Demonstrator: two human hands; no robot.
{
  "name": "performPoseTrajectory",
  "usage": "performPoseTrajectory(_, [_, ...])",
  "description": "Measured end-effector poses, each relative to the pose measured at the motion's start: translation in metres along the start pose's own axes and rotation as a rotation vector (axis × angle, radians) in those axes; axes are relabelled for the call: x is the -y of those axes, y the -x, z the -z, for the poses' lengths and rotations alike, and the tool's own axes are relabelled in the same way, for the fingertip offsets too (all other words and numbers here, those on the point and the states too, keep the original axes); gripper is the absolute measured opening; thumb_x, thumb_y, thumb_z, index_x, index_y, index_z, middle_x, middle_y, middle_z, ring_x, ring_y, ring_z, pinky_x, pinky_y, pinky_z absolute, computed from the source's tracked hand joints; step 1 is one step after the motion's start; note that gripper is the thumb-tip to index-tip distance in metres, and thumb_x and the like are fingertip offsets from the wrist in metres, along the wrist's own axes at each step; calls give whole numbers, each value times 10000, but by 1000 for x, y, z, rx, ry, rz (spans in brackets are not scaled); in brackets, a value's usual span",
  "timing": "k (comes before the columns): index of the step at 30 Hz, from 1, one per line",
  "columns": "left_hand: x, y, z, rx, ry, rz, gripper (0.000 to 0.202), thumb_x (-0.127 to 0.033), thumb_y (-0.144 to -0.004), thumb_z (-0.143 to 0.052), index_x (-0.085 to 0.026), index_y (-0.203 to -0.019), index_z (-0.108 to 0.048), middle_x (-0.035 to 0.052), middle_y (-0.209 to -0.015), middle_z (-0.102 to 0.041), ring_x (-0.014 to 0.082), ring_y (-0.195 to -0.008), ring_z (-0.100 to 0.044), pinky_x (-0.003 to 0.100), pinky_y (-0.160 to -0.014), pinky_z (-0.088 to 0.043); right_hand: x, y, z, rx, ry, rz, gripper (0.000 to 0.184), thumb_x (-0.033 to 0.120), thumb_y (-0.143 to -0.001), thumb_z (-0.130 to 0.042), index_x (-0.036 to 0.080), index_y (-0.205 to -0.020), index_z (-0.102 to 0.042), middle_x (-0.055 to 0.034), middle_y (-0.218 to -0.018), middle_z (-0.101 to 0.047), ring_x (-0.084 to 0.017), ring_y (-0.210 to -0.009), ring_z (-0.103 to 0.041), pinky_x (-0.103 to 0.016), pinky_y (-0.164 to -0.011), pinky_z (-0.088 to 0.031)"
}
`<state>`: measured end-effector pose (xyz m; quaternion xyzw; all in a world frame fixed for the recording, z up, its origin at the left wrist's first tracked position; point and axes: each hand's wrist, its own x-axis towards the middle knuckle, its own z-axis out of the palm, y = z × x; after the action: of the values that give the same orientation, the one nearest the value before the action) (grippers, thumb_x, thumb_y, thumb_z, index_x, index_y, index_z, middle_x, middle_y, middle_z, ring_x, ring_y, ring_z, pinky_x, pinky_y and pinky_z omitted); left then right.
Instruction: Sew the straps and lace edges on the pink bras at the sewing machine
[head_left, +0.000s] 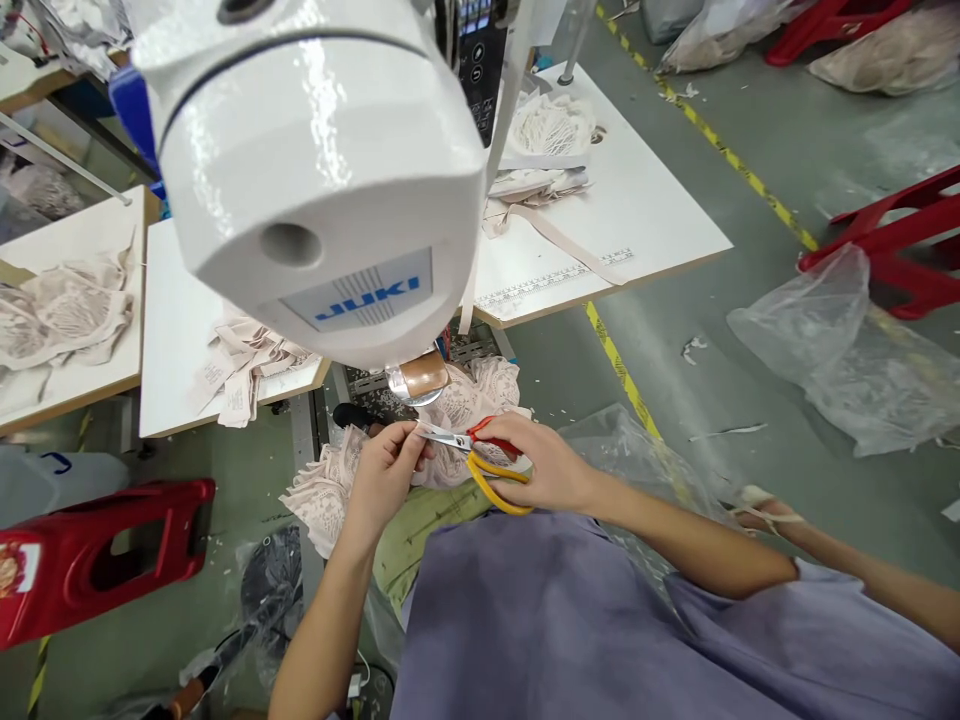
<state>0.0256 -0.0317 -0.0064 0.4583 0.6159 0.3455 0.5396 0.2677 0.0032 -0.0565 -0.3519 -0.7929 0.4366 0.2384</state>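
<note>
My right hand [544, 465] is closed round a pair of scissors [491, 482] with one red and one yellow handle. The blades point left, and their tips reach the fingertips of my left hand [386, 470]. Thumb and forefinger of that hand are pinched together; what lies between them is too small to make out. Pale pink lace bras [326, 490] lie beneath and around both hands, over my lap and at the machine's lower arm. Just above my hands is the head of a white JUKI sewing machine [322, 190].
White tabletops stand either side of the machine, with beige fabric pieces [251, 360] on the left and stacked lace cups [551, 130] on the right. A red stool [97, 560] is at lower left. Clear plastic bags [847, 350] lie on the floor by another red stool.
</note>
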Motion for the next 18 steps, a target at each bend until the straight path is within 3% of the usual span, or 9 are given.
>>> performPoseTrajectory(7, [2,0,2,-31,-65,-2,286,-383,-975,-526,-162,-850,-658,9,-739,-642,98,-602,-513,191,-514,-356,-4,-9,1,46,-47,-8,410,345,-857,-714,248,-1244,-623,-76,-1204,-685,-249,-1088,-648,-364,-893,-518])
performPoseTrajectory(12, [3,-1,-1,-98,-10,-2,308,-403,-962,-551,-165,-794,-651,6,-723,-633,105,-619,-534,198,-570,-413,-2,-2,9,45,-9,-65,359,340,-903,-653,235,-1247,-650,-66,-1075,-719,-205,-923,-674,-312,-798,-522])
performPoseTrajectory(15, [4,0,-1,-166,-56,-58,266,-382,-956,-550,-174,-872,-693,32,-815,-685,142,-739,-608,228,-671,-463,-8,7,24,32,30,-113,345,369,-903,-633,244,-1222,-675,-55,-996,-719,-173,-766,-659,-272,-657,-496])
performPoseTrajectory(18, [7,1,3,-269,-340,-157,254,-363,-957,-525,-184,-937,-704,46,-867,-711,165,-782,-636,249,-692,-459,-21,6,52,43,161,-172,340,433,-897,-619,237,-1164,-698,-51,-929,-714,-169,-679,-631,-270,-588,-452])
